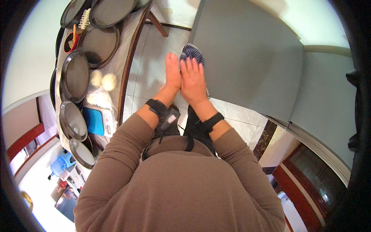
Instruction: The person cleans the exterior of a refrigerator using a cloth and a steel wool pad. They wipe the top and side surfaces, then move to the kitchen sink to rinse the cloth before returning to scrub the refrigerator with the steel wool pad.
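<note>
My left hand (173,71) and my right hand (192,79) are raised before me, side by side and touching at the inner edges. Nothing shows in either one. The left is turned edge-on with its fingers straight. On the right, the back faces up and the fingers are slightly spread. Beyond the right fingertips is a blue-and-white striped item (193,52), which looks like a slipper and is partly hidden by that hand. Both wrists wear black straps; a dark device (169,119) sits by the left one.
At left, a table (127,69) carries several round dark pans (100,46), two pale dough balls (109,82), a plastic bag (100,97), a blue-topped kitchen scale (94,120), a red bowl (70,43) and a white spiked roller (84,18). A grey surface (246,58) stands at right.
</note>
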Action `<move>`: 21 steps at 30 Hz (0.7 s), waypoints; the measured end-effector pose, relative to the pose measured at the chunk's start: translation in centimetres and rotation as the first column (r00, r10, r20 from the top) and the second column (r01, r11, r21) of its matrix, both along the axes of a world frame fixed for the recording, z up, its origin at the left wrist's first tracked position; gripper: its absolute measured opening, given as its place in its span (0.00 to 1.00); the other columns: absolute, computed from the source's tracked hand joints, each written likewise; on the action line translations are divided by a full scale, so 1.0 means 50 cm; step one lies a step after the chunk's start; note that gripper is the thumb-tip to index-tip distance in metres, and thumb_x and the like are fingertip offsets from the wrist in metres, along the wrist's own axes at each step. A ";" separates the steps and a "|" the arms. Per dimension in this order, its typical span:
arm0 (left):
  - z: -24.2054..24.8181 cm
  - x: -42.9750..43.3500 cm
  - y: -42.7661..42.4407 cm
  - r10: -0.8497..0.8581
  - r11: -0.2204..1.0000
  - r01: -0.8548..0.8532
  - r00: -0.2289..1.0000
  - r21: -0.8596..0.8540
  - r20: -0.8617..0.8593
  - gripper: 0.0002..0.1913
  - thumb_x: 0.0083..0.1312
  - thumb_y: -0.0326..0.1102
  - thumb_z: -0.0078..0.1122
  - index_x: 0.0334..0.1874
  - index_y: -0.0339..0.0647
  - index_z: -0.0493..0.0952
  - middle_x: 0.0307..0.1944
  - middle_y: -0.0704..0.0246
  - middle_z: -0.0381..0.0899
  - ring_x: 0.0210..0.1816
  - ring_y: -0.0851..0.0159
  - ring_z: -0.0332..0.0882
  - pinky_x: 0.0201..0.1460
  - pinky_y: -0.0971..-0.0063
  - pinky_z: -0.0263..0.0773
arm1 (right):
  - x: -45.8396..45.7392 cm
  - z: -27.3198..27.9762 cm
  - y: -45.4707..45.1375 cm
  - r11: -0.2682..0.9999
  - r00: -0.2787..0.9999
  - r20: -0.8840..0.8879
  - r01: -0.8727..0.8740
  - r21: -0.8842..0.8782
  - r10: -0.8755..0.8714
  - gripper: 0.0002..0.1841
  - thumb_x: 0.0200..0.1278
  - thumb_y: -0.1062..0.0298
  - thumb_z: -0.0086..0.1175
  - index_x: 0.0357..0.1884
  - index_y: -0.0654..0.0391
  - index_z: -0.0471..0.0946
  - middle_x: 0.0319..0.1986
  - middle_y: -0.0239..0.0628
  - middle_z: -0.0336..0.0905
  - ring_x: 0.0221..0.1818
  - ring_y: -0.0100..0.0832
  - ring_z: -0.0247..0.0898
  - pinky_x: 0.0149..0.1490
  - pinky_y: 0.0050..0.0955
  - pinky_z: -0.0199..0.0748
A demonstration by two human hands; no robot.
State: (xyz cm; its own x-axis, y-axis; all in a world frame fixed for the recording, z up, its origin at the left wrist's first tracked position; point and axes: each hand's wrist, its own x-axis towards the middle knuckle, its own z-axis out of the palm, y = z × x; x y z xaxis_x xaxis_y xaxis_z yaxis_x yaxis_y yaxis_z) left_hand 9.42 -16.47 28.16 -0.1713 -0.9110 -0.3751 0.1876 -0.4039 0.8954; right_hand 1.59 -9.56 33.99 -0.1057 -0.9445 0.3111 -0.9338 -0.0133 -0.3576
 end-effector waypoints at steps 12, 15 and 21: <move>0.012 -0.072 -0.119 -0.032 0.758 0.435 0.769 -0.486 0.638 0.27 0.73 0.49 0.35 0.57 0.26 0.65 0.56 0.44 0.66 0.60 0.45 0.63 0.65 0.62 0.57 | -0.491 0.009 0.272 0.647 0.659 -0.258 0.749 0.142 -0.706 0.26 0.68 0.60 0.41 0.64 0.63 0.62 0.61 0.51 0.64 0.64 0.50 0.58 0.67 0.47 0.53; 0.006 -0.110 -0.163 -0.071 0.761 0.528 0.645 -0.377 0.761 0.26 0.72 0.48 0.38 0.50 0.24 0.70 0.54 0.41 0.69 0.58 0.42 0.65 0.60 0.57 0.60 | -0.529 -0.065 0.426 0.513 0.488 -0.325 0.858 0.012 -0.810 0.30 0.71 0.53 0.37 0.69 0.62 0.57 0.66 0.54 0.58 0.68 0.52 0.52 0.70 0.48 0.47; 0.052 -0.169 -0.119 -0.122 0.878 0.432 0.616 -0.205 0.778 0.30 0.73 0.53 0.35 0.58 0.27 0.68 0.56 0.44 0.72 0.59 0.43 0.68 0.62 0.61 0.62 | -0.536 0.006 0.476 0.351 0.398 -0.133 0.894 0.280 -0.908 0.33 0.70 0.50 0.38 0.71 0.57 0.51 0.70 0.51 0.48 0.73 0.52 0.39 0.73 0.48 0.35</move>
